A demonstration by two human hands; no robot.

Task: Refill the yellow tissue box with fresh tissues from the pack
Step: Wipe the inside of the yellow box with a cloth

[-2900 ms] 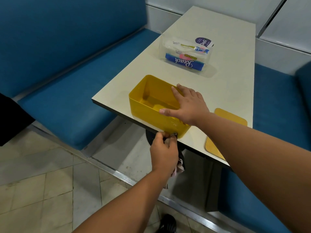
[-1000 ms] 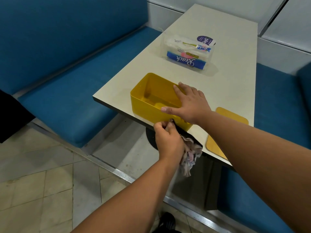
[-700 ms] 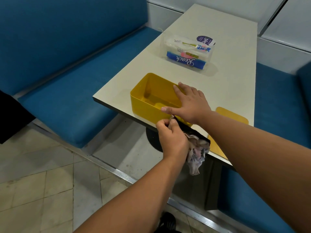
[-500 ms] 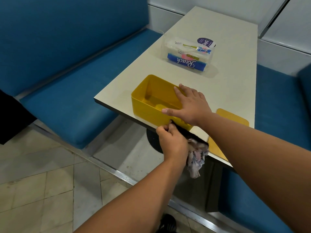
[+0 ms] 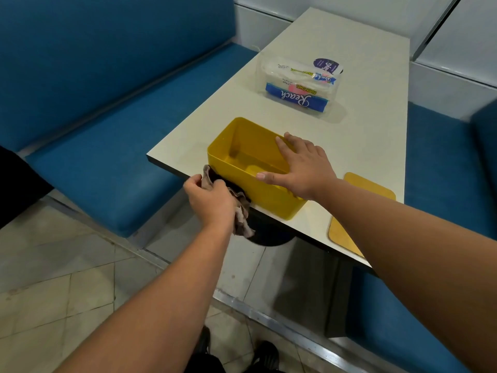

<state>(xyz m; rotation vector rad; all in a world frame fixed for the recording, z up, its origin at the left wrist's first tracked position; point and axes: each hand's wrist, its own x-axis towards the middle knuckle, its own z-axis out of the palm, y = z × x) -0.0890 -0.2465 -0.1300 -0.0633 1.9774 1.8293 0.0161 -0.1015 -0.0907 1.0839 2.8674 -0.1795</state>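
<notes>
Left hand (image 5: 211,201) grip curled round a crumpled cloth (image 5: 236,203) against the yellow box (image 5: 252,189), right hand (image 5: 302,168) flat, fingers straight, on the box's rim, tissue pack (image 5: 298,86) lay beyond the box

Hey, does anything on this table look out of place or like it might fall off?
The yellow tissue box sits at the table's near edge, its front wall almost flush with it. The yellow lid lies apart, one corner overhanging the edge. The tissue pack looks unopened.

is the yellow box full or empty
Empty: the yellow tissue box stands open, its bare floor showing, no tissues inside; its lid lies beside it.
</notes>
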